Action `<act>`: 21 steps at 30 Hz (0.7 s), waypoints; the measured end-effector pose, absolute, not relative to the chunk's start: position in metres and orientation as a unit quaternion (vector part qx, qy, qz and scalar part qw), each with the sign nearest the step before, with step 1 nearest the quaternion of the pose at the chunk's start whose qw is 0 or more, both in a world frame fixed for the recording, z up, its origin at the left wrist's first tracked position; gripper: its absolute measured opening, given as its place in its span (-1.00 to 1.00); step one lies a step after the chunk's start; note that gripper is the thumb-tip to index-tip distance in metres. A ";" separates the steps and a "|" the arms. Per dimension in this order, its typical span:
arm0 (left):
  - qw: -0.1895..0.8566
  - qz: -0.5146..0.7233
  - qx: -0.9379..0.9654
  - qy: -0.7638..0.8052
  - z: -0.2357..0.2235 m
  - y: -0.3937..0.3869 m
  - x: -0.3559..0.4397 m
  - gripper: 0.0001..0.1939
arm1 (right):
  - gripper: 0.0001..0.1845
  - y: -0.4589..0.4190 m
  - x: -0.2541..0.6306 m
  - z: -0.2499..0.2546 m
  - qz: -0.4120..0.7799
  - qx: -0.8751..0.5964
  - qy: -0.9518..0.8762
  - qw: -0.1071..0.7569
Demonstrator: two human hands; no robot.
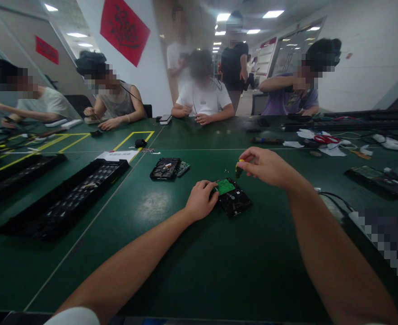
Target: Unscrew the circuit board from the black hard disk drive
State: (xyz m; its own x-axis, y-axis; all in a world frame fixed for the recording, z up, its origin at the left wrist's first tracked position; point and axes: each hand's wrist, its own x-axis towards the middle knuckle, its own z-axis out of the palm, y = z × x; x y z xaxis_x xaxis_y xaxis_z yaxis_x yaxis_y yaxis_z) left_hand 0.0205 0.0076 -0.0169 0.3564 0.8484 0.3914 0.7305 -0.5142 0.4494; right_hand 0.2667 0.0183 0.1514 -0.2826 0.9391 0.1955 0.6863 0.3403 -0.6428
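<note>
The green table (pixel 172 271) spreads under everything, and on it the long black tray (pixel 94 189) lies well to the left of the drive I am working on. That drive (pixel 234 205), black with a green board (pixel 225 186) on its upper face, lies flat in front of me; I judge that I am partway through working at its fastenings, and the next move seems to call for keeping it still while the tool is seated squarely and turned. Its long axis runs slantwise, from far left to near right, so the green-board end points away from me and a little left. A second drive (pixel 165 169) sits beyond it to its left. My left hand (pixel 202 201) is half curled at the drive's left edge, fingers bent over it; whether it grips or merely steadies, I cannot tell. My right hand (pixel 260 167), above the drive's far right corner, pinches closed on the tool. A loose circuit board (pixel 183 169) lies to the drive's far left. The tool (pixel 240 167), short, yellow and black, looks like a screwdriver; I cannot tell whether its tip touches. Tiny pale bits (pixel 226 171), perhaps screws, lie just beyond the drive.
</note>
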 end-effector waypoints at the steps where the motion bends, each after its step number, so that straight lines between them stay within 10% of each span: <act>1: 0.099 0.298 0.817 0.483 -0.017 0.007 0.020 -0.64 | -0.79 0.019 0.267 0.151 0.226 -0.531 -0.766 0.284; 21: 0.095 0.300 0.817 0.483 -0.018 0.008 0.020 -0.64 | -0.89 0.021 0.267 0.149 0.258 -0.523 -0.749 0.314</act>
State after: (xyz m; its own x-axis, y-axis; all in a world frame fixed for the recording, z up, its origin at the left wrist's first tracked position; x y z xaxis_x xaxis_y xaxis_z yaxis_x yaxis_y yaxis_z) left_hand 0.0201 0.0078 -0.0177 0.3540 0.8457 0.3994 0.7319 -0.5164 0.4446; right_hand 0.2667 0.0208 0.1494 -0.2551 0.9459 0.2006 0.6217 0.3194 -0.7152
